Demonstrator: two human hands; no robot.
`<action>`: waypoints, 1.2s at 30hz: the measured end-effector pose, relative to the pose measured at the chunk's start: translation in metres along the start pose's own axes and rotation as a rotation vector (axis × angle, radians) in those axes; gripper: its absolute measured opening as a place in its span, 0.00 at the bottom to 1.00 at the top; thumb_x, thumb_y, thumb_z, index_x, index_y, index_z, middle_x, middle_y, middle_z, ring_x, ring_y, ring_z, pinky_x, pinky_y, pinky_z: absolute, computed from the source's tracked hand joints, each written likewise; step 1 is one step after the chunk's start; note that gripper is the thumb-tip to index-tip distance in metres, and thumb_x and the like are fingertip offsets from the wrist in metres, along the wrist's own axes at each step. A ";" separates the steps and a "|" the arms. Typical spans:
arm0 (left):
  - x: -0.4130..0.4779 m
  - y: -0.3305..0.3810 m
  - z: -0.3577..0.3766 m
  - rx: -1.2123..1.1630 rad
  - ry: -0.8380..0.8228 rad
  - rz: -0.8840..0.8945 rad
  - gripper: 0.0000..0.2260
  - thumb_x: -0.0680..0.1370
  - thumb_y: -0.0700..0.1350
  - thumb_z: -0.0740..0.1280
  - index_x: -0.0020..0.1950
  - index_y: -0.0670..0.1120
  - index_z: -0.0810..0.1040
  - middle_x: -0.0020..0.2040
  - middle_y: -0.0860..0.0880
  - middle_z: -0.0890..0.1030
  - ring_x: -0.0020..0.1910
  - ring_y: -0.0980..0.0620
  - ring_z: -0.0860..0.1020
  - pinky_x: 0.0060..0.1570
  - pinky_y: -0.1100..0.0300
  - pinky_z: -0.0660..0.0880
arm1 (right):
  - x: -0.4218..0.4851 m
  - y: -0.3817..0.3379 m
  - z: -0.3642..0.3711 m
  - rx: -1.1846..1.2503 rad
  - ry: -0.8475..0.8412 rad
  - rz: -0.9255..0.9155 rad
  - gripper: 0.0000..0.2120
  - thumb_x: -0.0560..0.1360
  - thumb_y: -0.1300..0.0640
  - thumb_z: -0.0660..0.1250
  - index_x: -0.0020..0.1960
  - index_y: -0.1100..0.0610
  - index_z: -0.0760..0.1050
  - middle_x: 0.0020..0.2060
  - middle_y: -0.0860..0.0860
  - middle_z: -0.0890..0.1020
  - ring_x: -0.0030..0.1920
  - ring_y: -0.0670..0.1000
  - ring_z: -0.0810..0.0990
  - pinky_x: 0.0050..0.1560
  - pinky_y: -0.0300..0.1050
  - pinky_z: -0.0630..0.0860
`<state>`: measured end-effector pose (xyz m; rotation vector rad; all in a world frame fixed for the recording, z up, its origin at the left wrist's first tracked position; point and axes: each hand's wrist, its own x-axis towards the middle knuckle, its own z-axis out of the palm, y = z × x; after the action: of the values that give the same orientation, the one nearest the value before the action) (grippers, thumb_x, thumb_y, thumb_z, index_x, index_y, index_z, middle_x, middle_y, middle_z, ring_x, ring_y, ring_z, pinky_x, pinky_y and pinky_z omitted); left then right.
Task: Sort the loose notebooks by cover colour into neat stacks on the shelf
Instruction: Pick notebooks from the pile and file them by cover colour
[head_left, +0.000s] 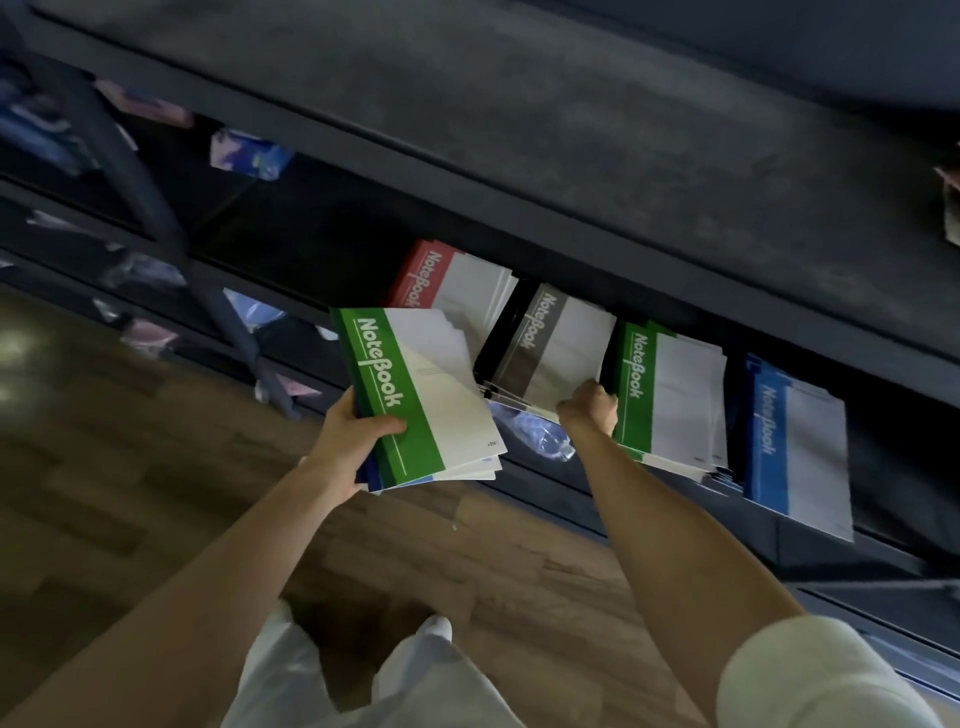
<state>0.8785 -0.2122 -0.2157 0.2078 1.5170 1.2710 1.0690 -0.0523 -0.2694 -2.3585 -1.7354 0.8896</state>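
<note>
Gently, along the shelf (904, 457), keep blue stack (795, 441), green stack (670, 395), grey stack (550, 338) and red stack (415, 280) apart. Nudge grey stack's near edge flush with right hand (589, 408), curled round it. Hold green-topped bundle (415, 389) level in left hand (348, 441), gripped, just before the shelf.

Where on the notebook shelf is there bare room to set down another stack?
Bare shelf lies left of the red stack, and a dark strip right of the blue stack. Between them it is crowded: the grey stack and green stack nearly touch, and the right hand grips the grey one. The left hand holds a loose bundle.
</note>
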 end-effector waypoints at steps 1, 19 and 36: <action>-0.002 0.000 0.000 0.002 -0.003 -0.005 0.17 0.75 0.29 0.63 0.57 0.49 0.70 0.46 0.49 0.78 0.43 0.49 0.77 0.37 0.56 0.73 | -0.004 0.002 0.000 -0.030 -0.015 0.002 0.17 0.78 0.60 0.60 0.65 0.62 0.70 0.61 0.60 0.72 0.59 0.60 0.75 0.51 0.48 0.71; -0.038 -0.023 0.046 0.178 -0.345 0.015 0.21 0.73 0.28 0.66 0.62 0.44 0.72 0.56 0.45 0.78 0.55 0.45 0.76 0.57 0.48 0.73 | -0.144 0.046 -0.046 0.365 -0.054 -0.043 0.14 0.73 0.56 0.66 0.58 0.55 0.78 0.47 0.53 0.81 0.46 0.54 0.80 0.47 0.48 0.80; -0.038 -0.044 0.126 0.265 -0.296 -0.006 0.14 0.74 0.34 0.68 0.56 0.46 0.70 0.44 0.49 0.76 0.40 0.51 0.75 0.37 0.58 0.71 | -0.084 0.138 -0.089 0.360 0.002 0.111 0.15 0.80 0.56 0.58 0.64 0.62 0.65 0.54 0.59 0.77 0.32 0.51 0.76 0.25 0.42 0.71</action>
<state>1.0134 -0.1826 -0.2068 0.5399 1.4216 0.9817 1.2144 -0.1525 -0.2162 -2.2279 -1.3178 1.1083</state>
